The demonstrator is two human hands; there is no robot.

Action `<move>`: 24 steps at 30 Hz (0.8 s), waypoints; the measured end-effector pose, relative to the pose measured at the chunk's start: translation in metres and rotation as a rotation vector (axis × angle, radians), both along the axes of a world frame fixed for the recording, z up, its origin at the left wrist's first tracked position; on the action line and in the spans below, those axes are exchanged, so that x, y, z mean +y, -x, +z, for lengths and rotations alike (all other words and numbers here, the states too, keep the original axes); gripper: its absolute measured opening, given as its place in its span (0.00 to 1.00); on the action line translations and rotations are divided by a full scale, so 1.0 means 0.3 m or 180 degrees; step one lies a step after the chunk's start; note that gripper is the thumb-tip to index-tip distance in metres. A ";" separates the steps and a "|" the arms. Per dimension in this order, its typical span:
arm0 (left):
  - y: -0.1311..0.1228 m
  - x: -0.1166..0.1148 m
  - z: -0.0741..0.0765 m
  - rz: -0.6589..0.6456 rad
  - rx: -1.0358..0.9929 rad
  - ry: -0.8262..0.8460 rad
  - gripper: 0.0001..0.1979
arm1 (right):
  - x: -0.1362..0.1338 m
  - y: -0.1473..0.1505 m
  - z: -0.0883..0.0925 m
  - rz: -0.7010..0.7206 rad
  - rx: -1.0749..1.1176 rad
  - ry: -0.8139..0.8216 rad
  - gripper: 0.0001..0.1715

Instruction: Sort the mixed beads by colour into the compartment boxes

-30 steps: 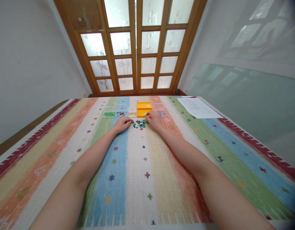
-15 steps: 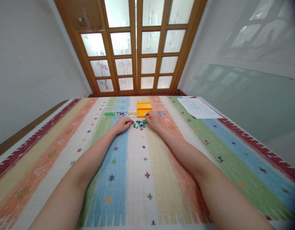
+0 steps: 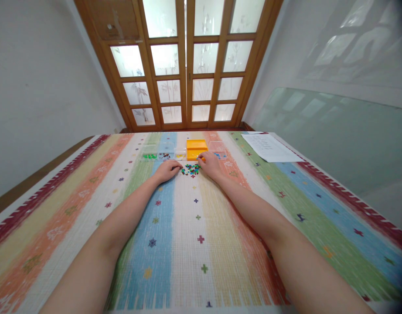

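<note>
A loose pile of small mixed-colour pieces (image 3: 190, 169), green, blue, dark and white, lies on the striped cloth between my hands. My left hand (image 3: 168, 170) rests at the pile's left edge, its fingers curled together; anything in the fingertips is too small to make out. On the other side, my right hand (image 3: 210, 165) is bent in a pinch at the pile's upper right, in front of the orange box (image 3: 196, 144). What its fingertips hold, if anything, cannot be made out. Clear open boxes hold green pieces (image 3: 150, 156), dark pieces (image 3: 165, 155), yellow pieces (image 3: 180, 156) and blue pieces (image 3: 220, 155).
A striped, patterned cloth (image 3: 188, 244) covers the table. At the far right lies a white sheet of paper (image 3: 269, 147) with writing. Behind the table stand wooden doors (image 3: 185, 65) with glass panes, and a glass panel (image 3: 332, 135) leans at the right wall.
Hardly anything differs. Both hands keep nearly the same places beside the pile, with only slight finger movement.
</note>
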State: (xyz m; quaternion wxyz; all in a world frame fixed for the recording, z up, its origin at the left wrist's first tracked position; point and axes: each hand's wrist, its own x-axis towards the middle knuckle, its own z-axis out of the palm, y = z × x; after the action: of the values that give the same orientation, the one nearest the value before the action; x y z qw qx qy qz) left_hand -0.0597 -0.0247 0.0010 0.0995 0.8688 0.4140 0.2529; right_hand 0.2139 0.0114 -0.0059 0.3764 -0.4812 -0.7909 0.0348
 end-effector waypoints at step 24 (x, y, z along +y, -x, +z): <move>0.000 -0.004 -0.001 -0.0040 -0.0031 -0.0026 0.15 | -0.015 0.014 0.015 0.0130 0.0067 0.0343 0.05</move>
State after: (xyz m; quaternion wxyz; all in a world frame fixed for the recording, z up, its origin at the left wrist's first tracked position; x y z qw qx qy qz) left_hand -0.0597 -0.0258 0.0006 0.0995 0.8705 0.4070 0.2582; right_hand 0.2096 0.0067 -0.0013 0.3575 -0.4842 -0.7935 0.0900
